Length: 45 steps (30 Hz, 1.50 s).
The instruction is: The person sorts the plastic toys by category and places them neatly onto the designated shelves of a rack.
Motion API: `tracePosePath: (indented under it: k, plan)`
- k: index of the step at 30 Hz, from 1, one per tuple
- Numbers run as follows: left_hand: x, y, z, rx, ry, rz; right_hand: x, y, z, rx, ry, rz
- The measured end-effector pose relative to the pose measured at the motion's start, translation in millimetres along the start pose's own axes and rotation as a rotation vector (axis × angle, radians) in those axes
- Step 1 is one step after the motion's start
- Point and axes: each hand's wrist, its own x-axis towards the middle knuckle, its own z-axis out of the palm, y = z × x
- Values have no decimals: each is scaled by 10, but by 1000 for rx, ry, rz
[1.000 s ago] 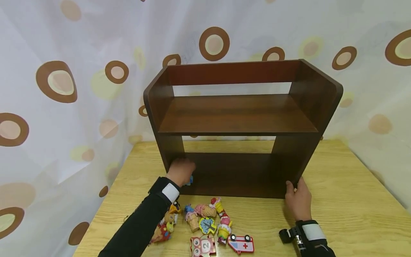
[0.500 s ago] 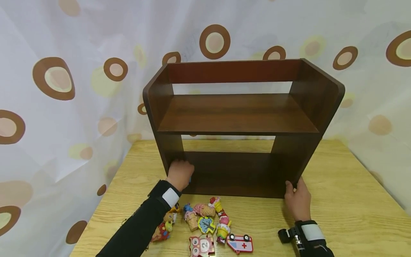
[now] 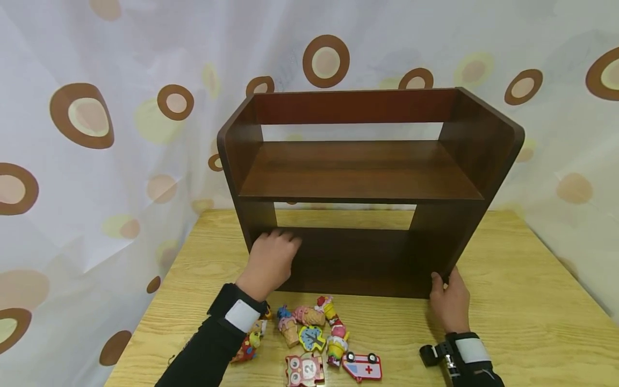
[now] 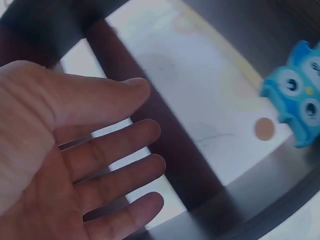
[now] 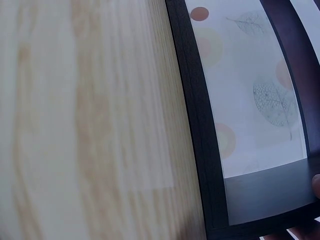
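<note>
A dark brown two-level shelf [image 3: 358, 172] stands on the table. My left hand [image 3: 272, 260] is at the left part of its lower level; the left wrist view shows that hand [image 4: 90, 150] with fingers extended and holding nothing. A blue owl toy [image 4: 300, 95] sits apart from the fingers, at the right of that view; in the head view the hand hides it. My right hand [image 3: 451, 302] grips the shelf's lower right front corner, thumb on the front. In the right wrist view, only bits of that hand [image 5: 316, 186] show at the right edge.
In front of the shelf on the wooden table [image 3: 532, 301] lie ice-cream toys [image 3: 288, 329], a tree piece [image 3: 311, 338], a pink owl [image 3: 304, 370], an ambulance [image 3: 362, 367] and, partly behind my left wrist, more small toys [image 3: 245, 350]. A patterned curtain [image 3: 145, 54] hangs behind.
My left hand has let go of the blue toy on the lower level, and its fingers have spread and lifted away. The right hand has kept its grip on the shelf corner.
</note>
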Motion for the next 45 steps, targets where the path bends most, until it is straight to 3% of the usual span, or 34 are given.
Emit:
tracePosePath:
  k: [9, 18, 29, 34, 37, 41, 45]
  plan:
    - [-76, 61, -265, -97, 123, 42, 12, -2, 24, 5, 0, -5]
    - [-218, 165, -371, -252, 124, 22, -8, 63, -88, -23, 3, 29]
    - [-647, 88, -296, -376, 63, -137, -35, 28, -2, -15, -10, 8]
    - [-868, 26, -272, -389, -15, -288, 4, -3, 8, -5, -3, -7]
    - [-1009, -38, -246, -393, -31, -380, 18, 6, 18, -12, 6, -18]
    - [-1157, -127, -191, -427, -28, -458, 28, 23, 22, -12, 12, -12]
    - [-1268, -157, -147, -461, -66, -511, 16, 30, 23, -10, 0, 4]
